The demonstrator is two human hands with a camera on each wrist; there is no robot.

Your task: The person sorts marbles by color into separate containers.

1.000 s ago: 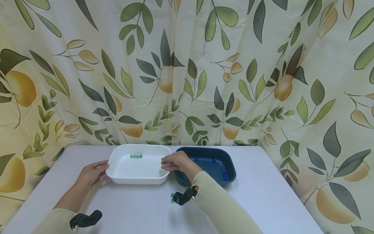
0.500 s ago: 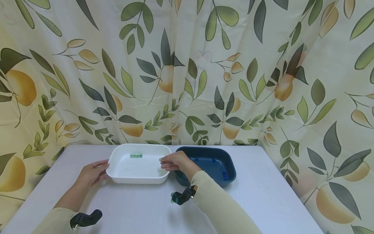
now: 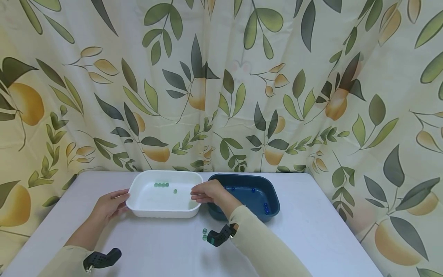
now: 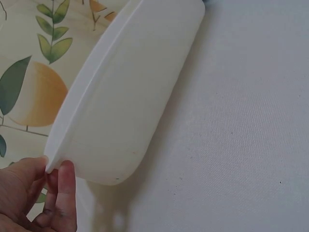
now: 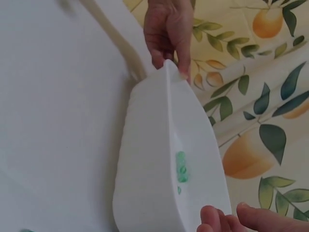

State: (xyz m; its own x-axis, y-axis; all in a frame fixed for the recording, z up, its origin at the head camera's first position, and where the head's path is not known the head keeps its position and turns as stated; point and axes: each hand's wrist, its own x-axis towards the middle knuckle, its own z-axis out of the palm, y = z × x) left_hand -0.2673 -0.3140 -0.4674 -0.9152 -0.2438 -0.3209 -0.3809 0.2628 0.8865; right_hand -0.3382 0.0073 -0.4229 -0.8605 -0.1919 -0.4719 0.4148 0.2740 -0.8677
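My left hand [image 3: 108,206] pinches the left rim of a white plastic basin [image 3: 149,202] between thumb and fingers, seen closely in the left wrist view. Over the basin's right end is my right hand [image 3: 207,191], its fingers extended and holding nothing; in the right wrist view the thumb [image 5: 270,218] stands apart from the fingertips [image 5: 210,218]. A row of several green glass marbles [image 3: 161,185] lies along the back of the basin floor. One single green marble [image 3: 175,191] lies between that row and my right hand.
A dark blue basin [image 3: 242,197] stands just right of the white one, partly behind my right forearm, with several blue marbles [image 3: 266,208] inside. Two green marbles [image 3: 204,234] sit on the white table [image 3: 155,246] beside my right wrist camera [image 3: 221,235]. A patterned curtain [image 3: 221,96] hangs behind.
A green marble at my right fingertips has been let go and now lies farther left on the white basin's floor. My left hand has stayed on the rim.
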